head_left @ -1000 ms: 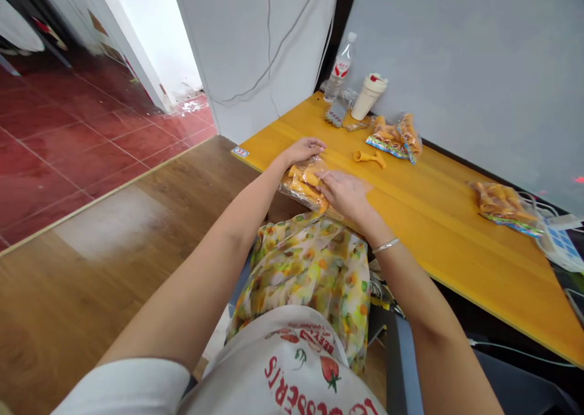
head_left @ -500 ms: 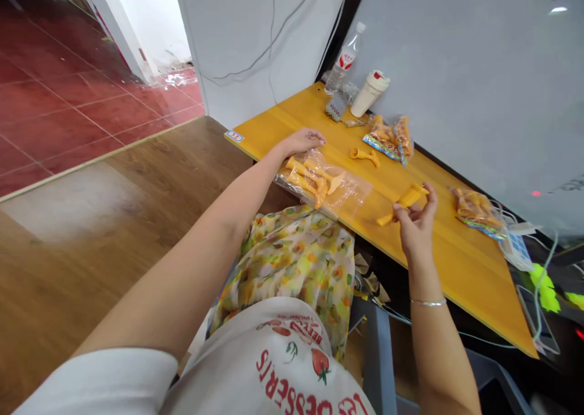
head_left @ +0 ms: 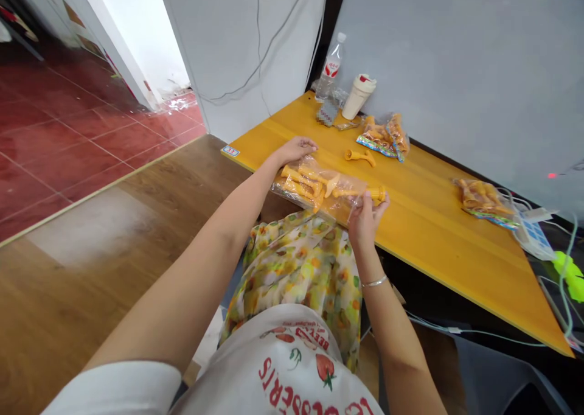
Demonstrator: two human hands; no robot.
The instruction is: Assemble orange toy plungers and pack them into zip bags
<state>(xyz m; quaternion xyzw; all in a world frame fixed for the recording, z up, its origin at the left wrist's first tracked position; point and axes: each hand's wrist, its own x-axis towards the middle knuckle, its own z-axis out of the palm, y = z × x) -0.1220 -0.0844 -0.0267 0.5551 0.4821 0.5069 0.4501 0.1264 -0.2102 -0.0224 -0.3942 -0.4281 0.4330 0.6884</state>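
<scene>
My right hand [head_left: 367, 211] is closed on an orange plastic piece with a ridged, flared end [head_left: 378, 193] and a narrow stem. The stem points left, over or inside the mouth of a clear plastic bag [head_left: 340, 211]; which of the two I cannot tell. In the bag lie several similar orange plastic pieces [head_left: 301, 182], some with curved ends. My left hand [head_left: 297, 149] rests at the bag's far left edge, palm down, fingers loosely bent and nothing seen in them. A single orange piece [head_left: 360, 157] lies loose beyond the bag.
Sealed bags of orange pieces [head_left: 383, 136] lie at the back of the yellow table [head_left: 429, 220], and another bag [head_left: 486, 202] lies to the right. A white cup [head_left: 359, 97] and a bottle [head_left: 331, 68] stand in the far corner. A power strip [head_left: 533, 235] sits at the right.
My right hand has moved left with the orange piece, from over the table to the bag's right end. The left hand stays beside the bag. The view has shifted slightly.
</scene>
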